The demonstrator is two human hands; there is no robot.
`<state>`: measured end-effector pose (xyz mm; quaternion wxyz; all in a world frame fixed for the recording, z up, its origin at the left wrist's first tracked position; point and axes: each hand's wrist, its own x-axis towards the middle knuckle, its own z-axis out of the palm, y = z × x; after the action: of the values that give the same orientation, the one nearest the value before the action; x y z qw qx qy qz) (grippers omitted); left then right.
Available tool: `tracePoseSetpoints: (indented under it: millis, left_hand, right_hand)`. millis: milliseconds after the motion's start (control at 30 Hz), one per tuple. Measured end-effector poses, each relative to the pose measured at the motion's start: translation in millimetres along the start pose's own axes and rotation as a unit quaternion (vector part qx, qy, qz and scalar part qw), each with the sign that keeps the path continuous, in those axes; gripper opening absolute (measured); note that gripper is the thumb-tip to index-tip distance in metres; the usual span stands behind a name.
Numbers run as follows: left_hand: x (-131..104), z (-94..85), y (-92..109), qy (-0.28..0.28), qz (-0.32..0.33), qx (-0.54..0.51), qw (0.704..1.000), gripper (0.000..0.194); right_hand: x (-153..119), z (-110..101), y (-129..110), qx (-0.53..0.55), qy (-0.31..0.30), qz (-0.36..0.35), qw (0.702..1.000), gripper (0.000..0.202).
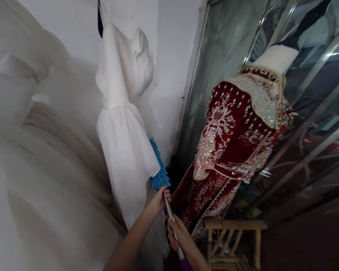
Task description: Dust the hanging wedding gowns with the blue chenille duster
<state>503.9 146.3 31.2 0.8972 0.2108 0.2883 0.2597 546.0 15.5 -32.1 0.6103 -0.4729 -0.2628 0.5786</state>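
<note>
You have the duster point(159, 167) raised, its blue fluffy head just above your left hand point(159, 201) and partly tucked behind the white dress point(124, 124) that hangs on the wall. The metal pole point(172, 222) runs down from the head through both grips. Your left hand is clenched round the pole right under the head; your right hand point(177, 235) grasps it lower, nearer your body.

By the look of it, you are in the dusting stroke itself, working the narrow corner between the white dress and the red gown point(231, 150) on its mannequin, which stands to the right of your hands. A bamboo stool point(231, 241) sits below and right of your right hand.

The next stroke calls for a careful line: the head is touching or very near the white fabric, and the beaded gown hangs close beside the pole, so snagging looks likely.
</note>
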Motion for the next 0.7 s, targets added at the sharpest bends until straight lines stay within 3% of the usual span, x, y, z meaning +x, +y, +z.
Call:
tracePoseSetpoints:
  millis: [100, 200, 333, 433, 533, 700]
  left_hand:
    - [-1.4, 10.2, -2.6, -0.016, 0.002, 0.015, 1.0, 0.032]
    - [-11.2, 33.0, 4.8, -0.063, 0.01, 0.045, 0.997, 0.036]
    - [-38.9, 69.3, 24.0, -0.137, 0.064, 0.056, 0.987, 0.036]
    - [-61.1, 86.6, 37.7, -0.169, 0.094, 0.062, 0.979, 0.033]
    - [-71.4, 87.3, 45.5, -0.18, 0.107, 0.075, 0.975, 0.034]
    - [-55.7, 62.0, 42.3, -0.139, 0.097, 0.069, 0.983, 0.038]
  right_hand:
    - [-8.6, -4.3, -7.0, -0.021, 0.008, -0.024, 0.999, 0.058]
    - [-22.3, -1.4, -29.6, -0.029, -0.007, -0.035, 0.999, 0.054]
    - [-41.4, 15.1, -63.5, -0.017, -0.024, -0.058, 0.998, 0.046]
    - [-50.5, 30.7, -78.8, 0.001, -0.039, -0.066, 0.997, 0.043]
    - [-50.8, 41.3, -82.8, 0.016, -0.059, -0.066, 0.996, 0.043]
    - [-36.0, 38.5, -70.4, 0.017, -0.078, -0.048, 0.996, 0.046]
